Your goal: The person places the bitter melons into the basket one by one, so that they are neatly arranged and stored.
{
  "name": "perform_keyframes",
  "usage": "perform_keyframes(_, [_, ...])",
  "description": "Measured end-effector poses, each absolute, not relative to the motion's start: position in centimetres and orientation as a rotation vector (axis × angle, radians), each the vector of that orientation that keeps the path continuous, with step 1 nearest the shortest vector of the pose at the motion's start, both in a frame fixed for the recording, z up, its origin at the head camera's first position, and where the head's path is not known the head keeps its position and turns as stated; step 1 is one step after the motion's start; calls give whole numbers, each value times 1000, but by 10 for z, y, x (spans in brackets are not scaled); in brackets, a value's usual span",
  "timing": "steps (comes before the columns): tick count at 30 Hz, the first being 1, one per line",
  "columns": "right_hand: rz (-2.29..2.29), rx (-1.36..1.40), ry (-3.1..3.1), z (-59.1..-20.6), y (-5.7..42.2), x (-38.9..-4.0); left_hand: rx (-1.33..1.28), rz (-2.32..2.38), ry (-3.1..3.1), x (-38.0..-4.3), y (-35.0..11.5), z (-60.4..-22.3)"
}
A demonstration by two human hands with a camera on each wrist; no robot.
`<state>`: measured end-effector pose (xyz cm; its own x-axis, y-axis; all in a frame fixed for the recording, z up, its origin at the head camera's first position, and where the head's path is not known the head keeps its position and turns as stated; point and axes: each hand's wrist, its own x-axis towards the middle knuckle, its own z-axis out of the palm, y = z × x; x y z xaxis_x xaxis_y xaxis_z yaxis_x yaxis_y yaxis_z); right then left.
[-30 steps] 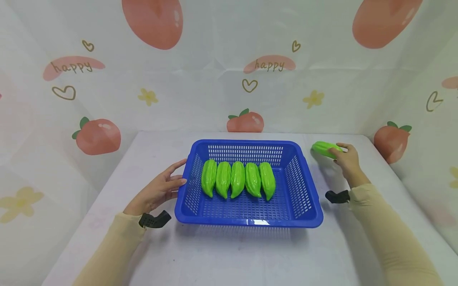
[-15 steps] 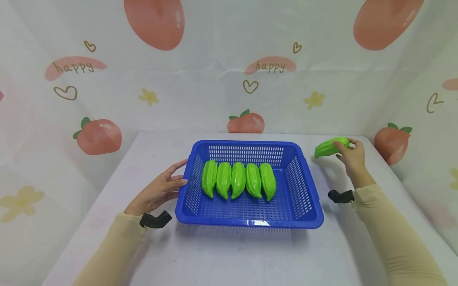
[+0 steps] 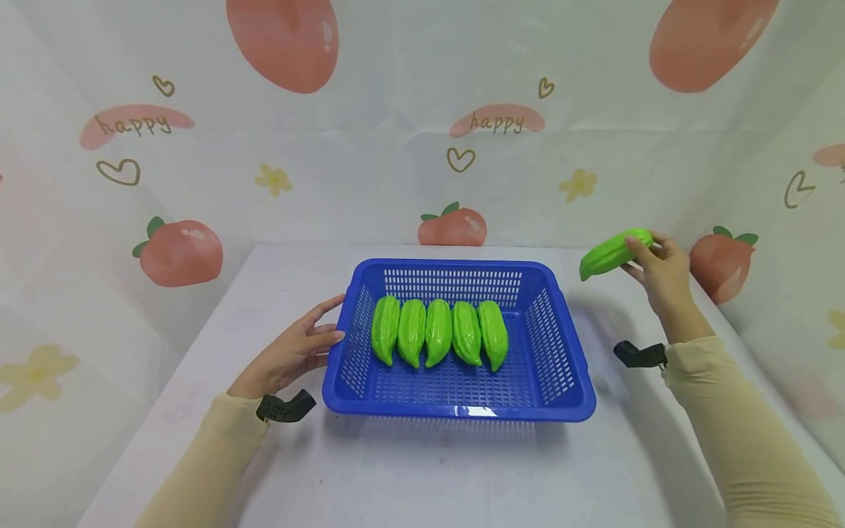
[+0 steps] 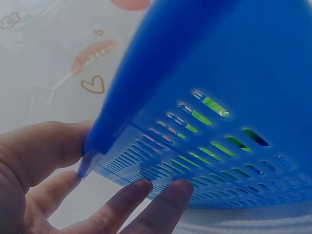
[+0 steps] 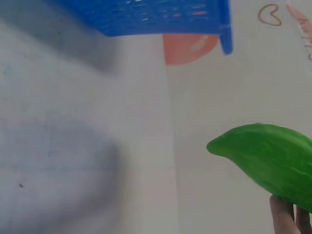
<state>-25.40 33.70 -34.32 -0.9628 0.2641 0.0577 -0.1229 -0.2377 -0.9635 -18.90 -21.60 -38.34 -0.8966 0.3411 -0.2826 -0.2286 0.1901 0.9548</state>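
A blue slotted plastic basket [image 3: 422,413] stands mid-table. Several green bitter melons [image 3: 439,334] lie side by side inside it, pointed ends toward the front, left of its middle. My left hand [image 3: 290,352] is at the basket's left side; in the left wrist view its thumb and fingers [image 4: 165,200] are about the rim and outer wall. My right hand [image 3: 667,275] holds another bitter melon [image 3: 610,255] by one end, raised above the table to the right of the basket. Its pointed end slants down to the left. The right wrist view shows this melon [image 5: 268,156] from below.
The table [image 3: 409,477] has a white covering. A white printed cloth [image 3: 370,95] with peaches and hearts hangs behind and at both sides. Inside the basket, bare floor [image 3: 528,352] shows to the right of the melons.
My right hand has lifted the bitter melon off the table at the far right, moving up and slightly right. The melon's held end now tilts upward. Left hand and basket have stayed put.
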Motion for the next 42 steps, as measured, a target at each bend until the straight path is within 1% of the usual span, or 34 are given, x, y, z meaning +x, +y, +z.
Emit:
perform_keyframes(8, [2344,-81,-1660,-323,329,-245,102,1775,2017,-189,-215,-383])
perform_keyframes(17, [2427,157,-1583,-307,313,-239,109,1761,2023,-189,-216,-382])
perform_keyframes(26, [2314,191,-1787,-301,301,-236,104,1767,2013,-189,-216,-383])
perform_keyframes(35, [2072,307,-2105,-307,295,-237,93,1772,2010,-190,-216,-383])
perform_keyframes(42, [1714,244,-2458,-314,289,-238,108,1773,2015,-190,-216,-384])
